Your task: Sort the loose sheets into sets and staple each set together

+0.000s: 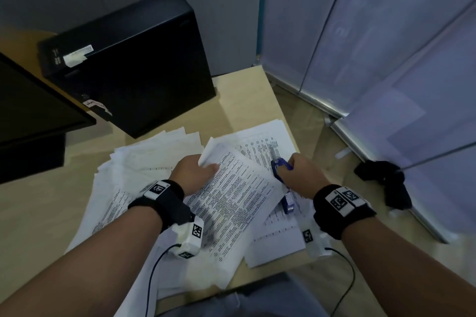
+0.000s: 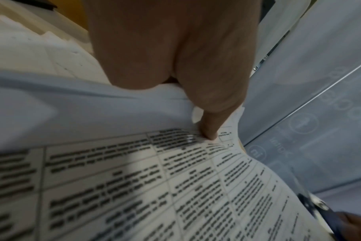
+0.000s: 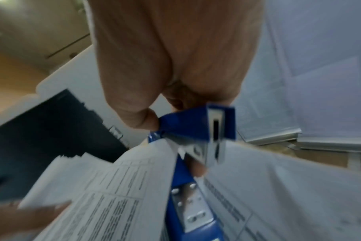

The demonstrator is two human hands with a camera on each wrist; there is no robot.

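Note:
My left hand point(image 1: 196, 170) pinches the top left corner of a printed set of sheets point(image 1: 233, 195), lifted off the pile and tilted; its thumb point(image 2: 208, 128) presses on the printed side point(image 2: 155, 187). My right hand point(image 1: 300, 171) grips a blue stapler point(image 1: 279, 165) at the set's right edge. In the right wrist view the stapler point(image 3: 196, 130) stands with its mouth apart and a corner of the sheets point(image 3: 134, 176) sits between its halves. More loose printed sheets point(image 1: 144, 162) lie fanned out on the wooden desk point(image 1: 38, 213) beneath.
A black computer case point(image 1: 134, 64) stands at the back of the desk, and a dark monitor point(image 1: 33, 108) at the left. The desk's right edge point(image 1: 280, 110) drops to the floor beside frosted glass panels point(image 1: 386, 46). A dark cloth point(image 1: 386, 180) lies on the floor.

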